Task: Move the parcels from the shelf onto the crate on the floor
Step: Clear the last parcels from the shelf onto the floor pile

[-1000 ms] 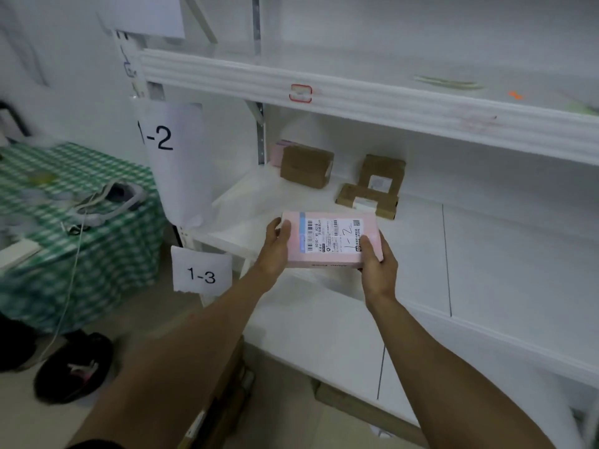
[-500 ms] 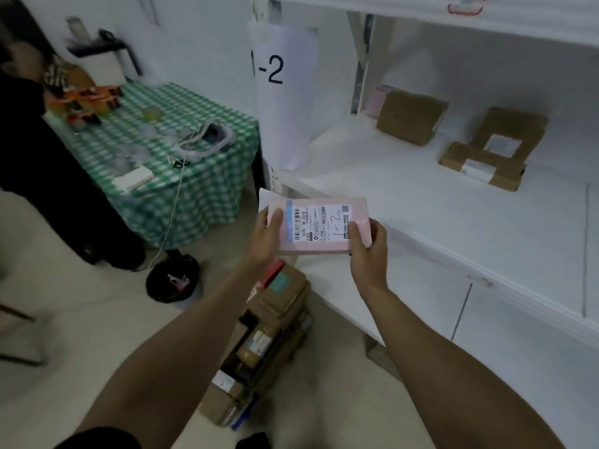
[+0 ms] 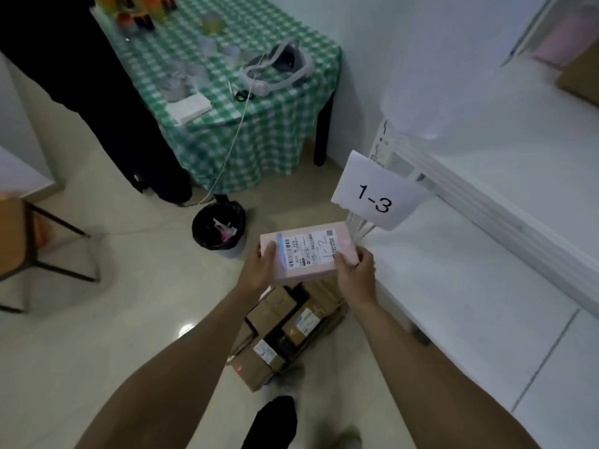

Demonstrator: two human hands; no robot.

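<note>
I hold a flat pink parcel (image 3: pixel 309 251) with a white barcode label marked "1-2" in both hands. My left hand (image 3: pixel 261 268) grips its left end and my right hand (image 3: pixel 355 273) grips its right end. The parcel hangs in the air just above a pile of brown cardboard parcels (image 3: pixel 282 332) stacked on the floor; the crate under them is mostly hidden. The white shelf (image 3: pixel 486 286) runs along the right. A brown parcel (image 3: pixel 580 79) lies on the upper shelf board at the far right edge of the view.
A paper tag reading "1-3" (image 3: pixel 377 191) hangs off the shelf corner. A black bin (image 3: pixel 218 233) stands on the tiled floor ahead. Behind it is a table with a green checked cloth (image 3: pixel 233 102), a person in dark clothes (image 3: pixel 81 92) beside it, and a chair (image 3: pixel 29 241) at left.
My view has swung down and left from the shelf to the floor. Both hands carried the pink parcel off the shelf and lowered it over the stacked parcels.
</note>
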